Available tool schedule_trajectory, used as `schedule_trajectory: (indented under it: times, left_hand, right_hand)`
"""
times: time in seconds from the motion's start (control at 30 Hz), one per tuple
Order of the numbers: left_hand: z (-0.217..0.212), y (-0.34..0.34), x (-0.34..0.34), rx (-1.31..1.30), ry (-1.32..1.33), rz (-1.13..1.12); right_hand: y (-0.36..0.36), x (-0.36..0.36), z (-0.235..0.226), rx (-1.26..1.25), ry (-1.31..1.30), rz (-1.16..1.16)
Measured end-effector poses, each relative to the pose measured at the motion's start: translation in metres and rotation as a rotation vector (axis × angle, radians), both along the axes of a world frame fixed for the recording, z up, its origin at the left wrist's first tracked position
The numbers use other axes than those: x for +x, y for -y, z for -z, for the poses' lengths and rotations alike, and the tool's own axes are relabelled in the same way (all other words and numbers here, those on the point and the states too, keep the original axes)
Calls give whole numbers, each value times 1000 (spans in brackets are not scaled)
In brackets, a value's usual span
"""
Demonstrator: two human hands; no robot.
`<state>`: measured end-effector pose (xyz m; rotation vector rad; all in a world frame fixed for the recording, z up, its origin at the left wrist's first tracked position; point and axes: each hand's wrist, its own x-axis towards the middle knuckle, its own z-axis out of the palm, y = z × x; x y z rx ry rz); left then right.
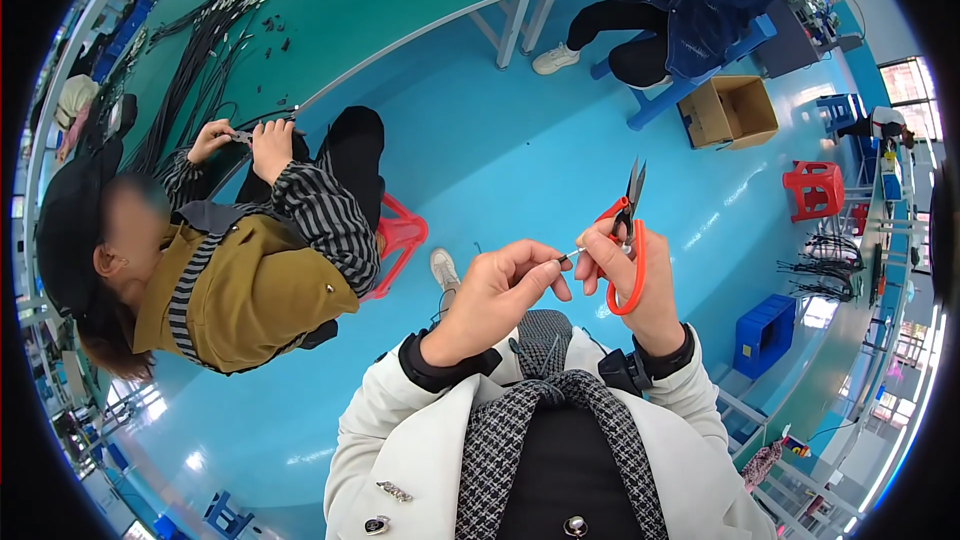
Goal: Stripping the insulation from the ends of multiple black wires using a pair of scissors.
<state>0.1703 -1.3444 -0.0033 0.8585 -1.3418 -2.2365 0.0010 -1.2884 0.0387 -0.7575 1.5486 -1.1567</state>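
Observation:
My left hand (497,292) pinches a thin grey wire end (572,255) between thumb and forefinger in front of my chest. My right hand (632,280) holds orange-handled snips (628,230) whose dark blades point up, and its fingertips touch the tip of the same wire. Both hands are close together above my white jacket and checked scarf.
A seated co-worker in an olive vest and striped sleeves (250,270) works on cables at a green table (330,10) on my left, on a red stool (400,235). Another person sits on a blue bench (690,80) far ahead. A cardboard box (732,110), a red stool (815,188) and a blue crate (765,332) stand on the blue floor.

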Motion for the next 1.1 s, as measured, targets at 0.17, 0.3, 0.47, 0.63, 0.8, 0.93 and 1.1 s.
schedule_trajectory:
  times: [0.17, 0.3, 0.47, 0.63, 0.8, 0.93, 1.1]
  left_hand:
    - [1, -5, -5, 69, -62, -54]
    - [1, -10, -11, -113, -52, -183]
    - [2, -7, -12, -359, 21, -192]
    - [10, -14, -16, -175, -79, -282]
    - [12, -12, -22, 70, -149, -410]
    - [26, 8, -15, 150, -120, -478]
    - [23, 18, -16, 175, -165, -406]
  right_hand:
    - [-3, 1, 5, -7, -75, 19]
    - [-4, 3, 7, -32, -67, 23]
    - [-6, 7, 7, -76, -176, -17]
    - [-5, 11, 9, -82, -156, 50]
    - [-4, 7, 8, -120, -129, 167]
    - [-2, -5, 7, -156, -110, 170]
    - [-5, -6, 8, -123, -95, 163]
